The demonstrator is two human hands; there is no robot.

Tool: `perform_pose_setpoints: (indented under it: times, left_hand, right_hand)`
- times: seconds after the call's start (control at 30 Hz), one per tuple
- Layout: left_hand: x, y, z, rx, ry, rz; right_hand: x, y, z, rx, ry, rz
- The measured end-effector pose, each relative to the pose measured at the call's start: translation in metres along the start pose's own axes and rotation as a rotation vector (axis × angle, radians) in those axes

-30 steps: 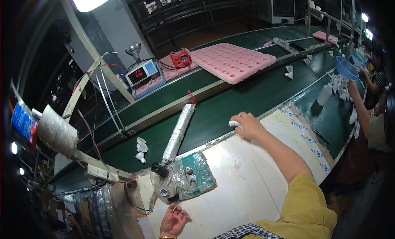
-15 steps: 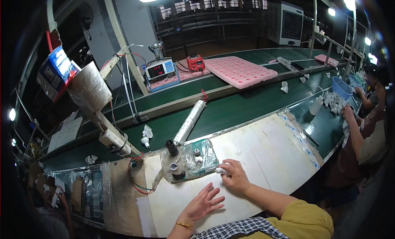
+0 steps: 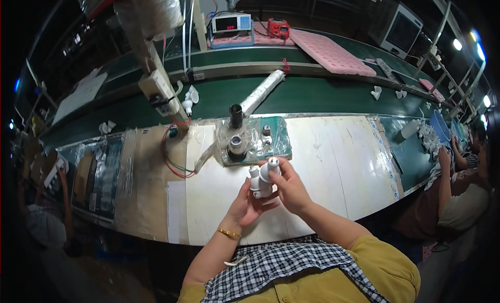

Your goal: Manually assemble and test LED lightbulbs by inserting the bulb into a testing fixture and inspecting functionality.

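Two or more white lamp bulbs are gathered between my hands just in front of the test fixture. My left hand (image 3: 246, 205) is closed round the lower white bulb (image 3: 259, 186), palm turned up. My right hand (image 3: 291, 188) pinches another white bulb (image 3: 267, 172), its pronged end pointing up and away from me. The two bulbs overlap, and fingers hide parts of both. Beyond them lies the plastic-wrapped fixture board (image 3: 253, 146). It carries a black upright tube (image 3: 236, 116), a metal-topped round socket (image 3: 236, 142) and small metal fittings (image 3: 266, 130).
A foil-wrapped bar (image 3: 264, 92) slants behind the fixture. On the green conveyor lie white bulbs (image 3: 190, 98). A display meter (image 3: 231, 23), a red device (image 3: 278, 28) and a pink foam tray (image 3: 333, 52) are farther back. Co-workers' arms (image 3: 444, 178) show at right.
My view has shifted downward and leftward. My left hand was open with nothing in it; now it holds a bulb. My right hand has come together with it, holding a bulb. The meter's reading has changed.
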State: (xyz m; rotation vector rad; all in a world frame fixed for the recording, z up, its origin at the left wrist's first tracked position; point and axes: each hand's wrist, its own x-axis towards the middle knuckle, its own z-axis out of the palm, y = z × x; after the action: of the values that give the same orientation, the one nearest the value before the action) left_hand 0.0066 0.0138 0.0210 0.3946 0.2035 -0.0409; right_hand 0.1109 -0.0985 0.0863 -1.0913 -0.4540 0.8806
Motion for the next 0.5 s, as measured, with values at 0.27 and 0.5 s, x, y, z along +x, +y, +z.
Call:
perform_pose_setpoints:
  times: [0.27, 0.5]
  left_hand:
    - [-0.015, 0.013, -0.006, 0.011, 0.153, 0.088]
    - [-0.009, 0.030, -0.015, -0.099, -0.085, 0.017]
  right_hand:
    - [0.022, -0.009, -0.037, -0.366, 0.200, 0.073]
    - [0.046, -0.011, -0.068, -0.827, 0.141, 0.044]
